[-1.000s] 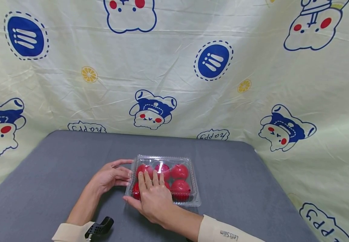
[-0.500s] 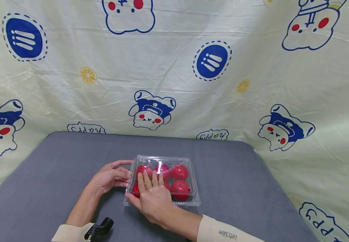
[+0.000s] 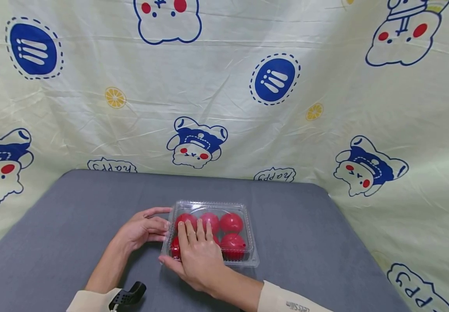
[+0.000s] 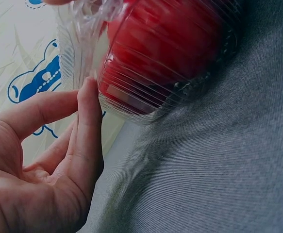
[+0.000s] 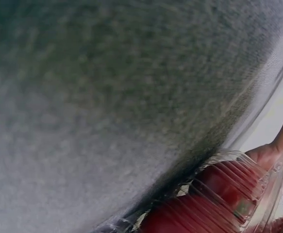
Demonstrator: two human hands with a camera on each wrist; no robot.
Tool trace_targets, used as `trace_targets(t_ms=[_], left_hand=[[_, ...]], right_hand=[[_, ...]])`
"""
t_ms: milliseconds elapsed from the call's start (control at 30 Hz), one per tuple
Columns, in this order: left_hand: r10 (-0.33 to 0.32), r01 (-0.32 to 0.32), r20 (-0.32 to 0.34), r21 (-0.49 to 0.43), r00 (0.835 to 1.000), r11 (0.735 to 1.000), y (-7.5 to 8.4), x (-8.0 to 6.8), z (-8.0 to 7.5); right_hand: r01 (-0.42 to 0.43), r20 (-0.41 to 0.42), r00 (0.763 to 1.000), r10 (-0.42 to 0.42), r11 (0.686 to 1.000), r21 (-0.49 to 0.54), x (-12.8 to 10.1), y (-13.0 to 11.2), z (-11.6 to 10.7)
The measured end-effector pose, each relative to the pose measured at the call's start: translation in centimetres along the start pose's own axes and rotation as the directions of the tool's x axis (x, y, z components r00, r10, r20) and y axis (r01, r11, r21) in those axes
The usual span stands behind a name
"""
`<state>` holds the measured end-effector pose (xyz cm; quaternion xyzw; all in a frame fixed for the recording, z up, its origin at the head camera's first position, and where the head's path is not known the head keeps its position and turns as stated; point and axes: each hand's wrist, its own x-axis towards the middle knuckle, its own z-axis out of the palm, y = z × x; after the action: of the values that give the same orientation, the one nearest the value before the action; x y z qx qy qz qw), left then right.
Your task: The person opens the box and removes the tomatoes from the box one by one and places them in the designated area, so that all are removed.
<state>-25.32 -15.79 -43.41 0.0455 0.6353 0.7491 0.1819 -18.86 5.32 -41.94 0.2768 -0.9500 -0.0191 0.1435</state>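
Note:
A clear plastic clamshell box [image 3: 250, 247] of several round red fruits [image 3: 231, 222] sits on the grey-covered table. My right hand [image 3: 202, 262] presses flat on the lid at the left half, fingers straight and side by side, thumb spread out to the box's front left corner. It covers part of the front row of fruits. At the left side of the box, my left hand [image 3: 138, 229] touches the rim with extended fingers, palm turned toward the box. Close up in the left wrist view, fingertips [image 4: 89, 87] meet the rim beside a glossy red fruit [image 4: 165, 39].
Grey cloth [image 3: 298, 242] covers the table around the box. A pale printed curtain [image 3: 224, 78] hangs behind the table and along its sides. Beige sleeves cover both forearms, and a black device [image 3: 127, 295] sits at the left wrist.
Both hands stay at nearly the same places on the box. The bright glare on the lid over the back middle fruit has faded. My right thumb shifts slightly at the corner.

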Motion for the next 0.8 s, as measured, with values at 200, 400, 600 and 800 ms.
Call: trace_targets(t_ms=[200, 400, 600, 800], left_hand=[[-0.008, 0.008, 0.009, -0.015, 1.000, 1.000, -0.1, 0.1, -0.1], [-0.008, 0.009, 0.014, -0.030, 1.000, 1.000, -0.1, 0.1, -0.2], [-0.006, 0.006, 0.020, -0.039, 1.000, 0.999, 0.0, 0.0, -0.2], [-0.007, 0.008, 0.031, -0.044, 0.999, 0.999, -0.1, 0.1, -0.3]], right_hand=[[-0.041, 0.117, 0.993, 0.032, 0.997, 0.071, 0.0, 0.1, -0.6], [-0.028, 0.143, 0.990, 0.010, 0.992, 0.124, 0.2, 0.5, -1.6], [0.000, 0.145, 0.989, -0.032, 0.977, 0.214, 0.5, 1.2, -2.5], [-0.026, 0.236, 0.970, -0.054, 0.946, 0.322, 0.6, 2.1, -3.2]])
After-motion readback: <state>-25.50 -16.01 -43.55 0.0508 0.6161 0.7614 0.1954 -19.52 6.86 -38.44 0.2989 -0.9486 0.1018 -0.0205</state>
